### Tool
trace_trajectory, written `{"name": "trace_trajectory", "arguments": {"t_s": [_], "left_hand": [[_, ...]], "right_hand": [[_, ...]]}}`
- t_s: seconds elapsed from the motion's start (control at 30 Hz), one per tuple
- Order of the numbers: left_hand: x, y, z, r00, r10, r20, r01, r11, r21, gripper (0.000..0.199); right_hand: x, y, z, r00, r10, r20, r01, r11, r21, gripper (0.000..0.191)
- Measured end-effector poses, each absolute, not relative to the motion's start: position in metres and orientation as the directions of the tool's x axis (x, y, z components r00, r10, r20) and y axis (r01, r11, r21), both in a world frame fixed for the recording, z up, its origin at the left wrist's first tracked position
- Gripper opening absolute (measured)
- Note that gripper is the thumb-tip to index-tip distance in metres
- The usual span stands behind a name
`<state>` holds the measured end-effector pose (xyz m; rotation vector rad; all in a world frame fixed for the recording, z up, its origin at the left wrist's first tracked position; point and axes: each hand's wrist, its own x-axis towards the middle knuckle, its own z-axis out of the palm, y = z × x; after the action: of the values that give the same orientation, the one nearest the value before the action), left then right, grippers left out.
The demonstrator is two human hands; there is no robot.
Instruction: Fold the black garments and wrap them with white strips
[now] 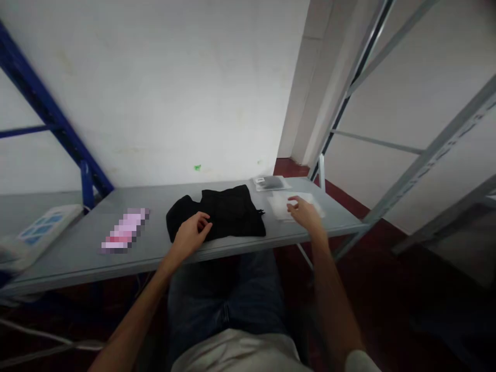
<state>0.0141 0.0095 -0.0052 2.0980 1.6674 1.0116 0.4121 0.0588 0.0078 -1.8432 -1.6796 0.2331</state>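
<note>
A black folded cloth item lies on the grey table, with small dark cords at its right edge. My left hand is at the front left part of the black cloth, its fingers curled but apart, with nothing visible in them. Over a stack of clear plastic bags to the right is my right hand, thumb and fingers parted and holding nothing that shows. Behind those bags lies a packed dark item in clear plastic with a small white label.
A pixelated pink and lilac object lies left of the cloth. Farther left is a white box with blue panels. Blue rack posts stand at the left, grey metal posts at the right. A white wall is behind.
</note>
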Motion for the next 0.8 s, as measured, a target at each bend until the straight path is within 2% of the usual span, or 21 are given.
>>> {"name": "trace_trajectory", "arguments": {"t_s": [0.1, 0.2, 0.33, 0.53, 0.8], "left_hand": [[0.012, 0.011, -0.008, 0.082, 0.925, 0.370, 0.743, -0.305, 0.596, 0.029], [0.009, 0.011, -0.010, 0.069, 0.929, 0.363, 0.754, -0.287, 0.591, 0.028], [0.004, 0.010, -0.011, 0.100, 0.941, 0.324, 0.772, -0.279, 0.571, 0.028], [0.004, 0.011, -0.012, 0.130, 0.945, 0.301, 0.806, -0.278, 0.523, 0.028], [0.004, 0.009, -0.014, 0.144, 0.939, 0.311, 0.811, -0.292, 0.507, 0.027]], "right_hand": [[0.352, 0.055, 0.008, -0.056, 0.910, 0.411, 0.772, 0.300, -0.560, 0.046], [0.298, 0.049, -0.003, -0.267, 0.865, 0.424, 0.746, 0.464, -0.478, 0.057], [0.266, 0.045, -0.018, -0.314, 0.869, 0.383, 0.810, 0.455, -0.369, 0.058], [0.280, 0.055, -0.017, -0.207, 0.882, 0.424, 0.769, 0.414, -0.487, 0.042], [0.298, 0.060, -0.012, -0.150, 0.895, 0.421, 0.776, 0.370, -0.510, 0.044]]}}
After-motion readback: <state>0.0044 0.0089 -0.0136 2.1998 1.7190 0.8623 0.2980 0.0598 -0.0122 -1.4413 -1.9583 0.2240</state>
